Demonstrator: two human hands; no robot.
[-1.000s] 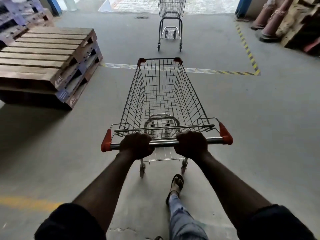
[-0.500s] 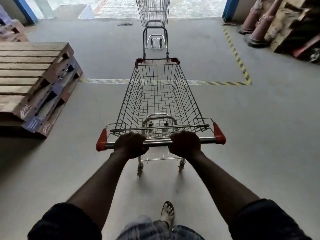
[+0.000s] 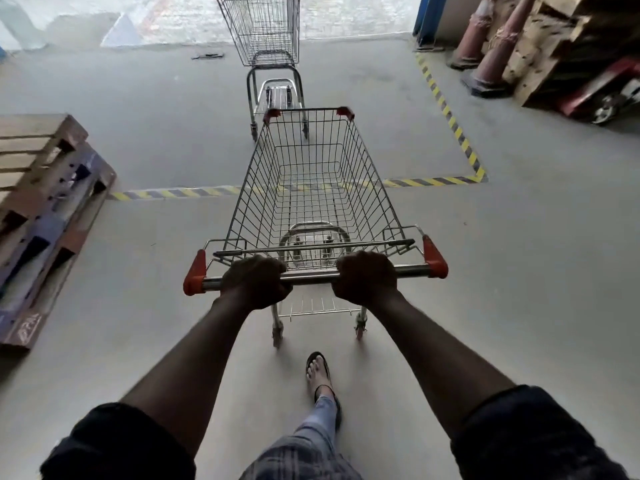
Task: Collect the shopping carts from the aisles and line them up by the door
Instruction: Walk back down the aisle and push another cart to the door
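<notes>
Item 1, cart point(image 3: 313, 202), frame centre: you are gripping its handle bar point(image 3: 311, 277), left hand point(image 3: 256, 282) and right hand point(image 3: 365, 278) both curled round it.
Item 2, parked cart point(image 3: 265, 29), upper centre by the door: you are seemingly aiming at its rear; push evenly, nesting straight.
Writing: pallet point(image 3: 45, 202) stencil, lower left, seemingly "PAL", blurred.

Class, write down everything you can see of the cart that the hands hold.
The cart is an empty wire-mesh metal basket, upright on castors on the grey floor. Its handle bar has orange end caps; orange corner guards mark the front. The left hand and right hand grip the bar. It points at a second cart ahead.
</notes>
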